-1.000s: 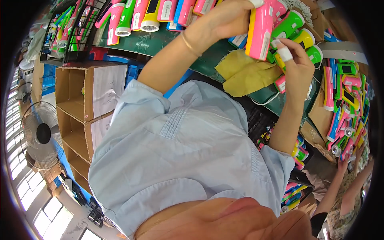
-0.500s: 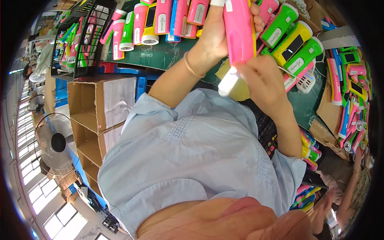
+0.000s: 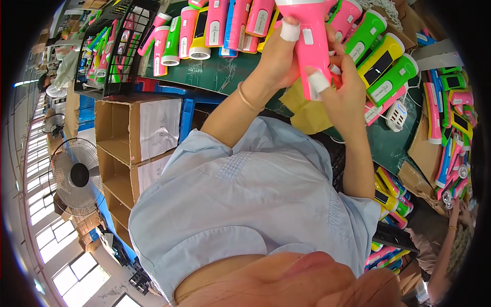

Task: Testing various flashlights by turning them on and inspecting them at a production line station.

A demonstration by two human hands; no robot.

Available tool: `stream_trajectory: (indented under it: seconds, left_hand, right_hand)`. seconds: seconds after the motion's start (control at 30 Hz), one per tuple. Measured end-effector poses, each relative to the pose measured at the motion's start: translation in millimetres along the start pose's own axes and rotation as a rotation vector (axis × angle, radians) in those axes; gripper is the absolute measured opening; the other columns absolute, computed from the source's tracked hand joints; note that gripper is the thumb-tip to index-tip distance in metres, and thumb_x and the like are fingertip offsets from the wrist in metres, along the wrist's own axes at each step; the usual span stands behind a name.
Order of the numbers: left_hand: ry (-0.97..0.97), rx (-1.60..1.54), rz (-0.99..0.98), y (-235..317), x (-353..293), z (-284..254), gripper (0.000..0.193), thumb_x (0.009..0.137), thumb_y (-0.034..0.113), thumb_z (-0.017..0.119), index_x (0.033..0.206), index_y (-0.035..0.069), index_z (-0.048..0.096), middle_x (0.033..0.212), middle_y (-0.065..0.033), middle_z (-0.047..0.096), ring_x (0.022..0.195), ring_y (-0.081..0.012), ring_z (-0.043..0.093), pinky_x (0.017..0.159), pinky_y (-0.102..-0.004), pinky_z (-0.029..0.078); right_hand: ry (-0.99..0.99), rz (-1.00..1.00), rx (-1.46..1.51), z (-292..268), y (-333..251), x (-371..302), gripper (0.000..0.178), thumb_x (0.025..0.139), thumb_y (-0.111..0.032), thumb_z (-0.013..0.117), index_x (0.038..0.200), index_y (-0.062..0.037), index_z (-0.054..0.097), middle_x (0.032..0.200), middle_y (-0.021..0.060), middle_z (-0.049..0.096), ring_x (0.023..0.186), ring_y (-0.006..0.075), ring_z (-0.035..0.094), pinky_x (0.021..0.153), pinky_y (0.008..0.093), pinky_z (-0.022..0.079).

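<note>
A pink flashlight (image 3: pixel 314 51) with a white rim at its head is held between both hands over the green table. My left hand (image 3: pixel 280 61) is closed round its left side, with a white wrap on the thumb. My right hand (image 3: pixel 343 92) grips the lower handle from the right, its white-wrapped thumb lying across the front. Some of the right fingers are hidden behind the handle. Below the hands lies a yellow cloth (image 3: pixel 309 113). Just right of my right hand, green and yellow flashlights (image 3: pixel 379 66) lie side by side.
More flashlights (image 3: pixel 217 25) line the far table edge (image 3: pixel 197 77). A black wire basket (image 3: pixel 105 77) holds others at far left, beside cardboard compartments (image 3: pixel 117 133). A white multi-port charger (image 3: pixel 396 116) with cables sits right. A co-worker's arm (image 3: pixel 452 225) reaches toward piled flashlights.
The flashlight has turned, so its wide head and narrow handle now show. My right hand has shifted onto the handle's front. A bright white piece by the right fingers no longer shows.
</note>
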State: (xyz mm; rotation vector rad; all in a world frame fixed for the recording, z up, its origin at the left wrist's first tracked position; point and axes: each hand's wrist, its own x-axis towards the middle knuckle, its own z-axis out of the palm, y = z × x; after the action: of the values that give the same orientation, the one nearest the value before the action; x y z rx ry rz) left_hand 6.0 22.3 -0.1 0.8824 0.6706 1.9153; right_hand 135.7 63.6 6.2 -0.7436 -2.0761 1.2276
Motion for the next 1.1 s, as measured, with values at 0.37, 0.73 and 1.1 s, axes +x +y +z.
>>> stream_trajectory:
  seconds: [0.37,0.73,1.1]
  left_hand:
    - [0.126,0.207,-0.262,21.5,-3.5,3.0,0.031,0.080,0.011,0.064,0.103,-0.001,0.048,0.082,-0.0097,0.059,0.064,-0.0192,0.062,0.056,-0.0334,0.054]
    - [-0.139,0.745,-0.225,29.8,-1.4,13.1,0.068,0.076,0.018,0.065,0.127,-0.004,0.026,0.112,-0.0166,0.047,0.102,-0.0258,0.050,0.088,-0.0342,0.041]
    - [-0.090,1.003,-0.049,10.6,-1.5,12.3,0.067,0.064,0.021,0.071,0.116,-0.007,0.038,0.099,-0.0173,0.054,0.086,-0.0247,0.058,0.073,-0.0327,0.047]
  right_hand:
    - [-0.188,0.300,0.342,-58.1,19.2,-4.5,0.025,0.092,-0.021,0.048,0.094,-0.0020,0.064,0.066,-0.0057,0.049,0.057,0.0021,0.036,0.051,0.0178,0.026]
    - [-0.154,-0.044,0.226,-50.4,-18.4,6.8,0.025,0.090,-0.020,0.051,0.080,0.0033,0.056,0.065,0.0004,0.052,0.062,0.0061,0.045,0.057,0.0207,0.035]
    - [-0.095,-0.023,-0.102,-48.1,-16.1,8.6,0.024,0.087,-0.019,0.054,0.078,0.0026,0.058,0.055,0.0057,0.049,0.050,0.0112,0.042,0.047,0.0255,0.034]
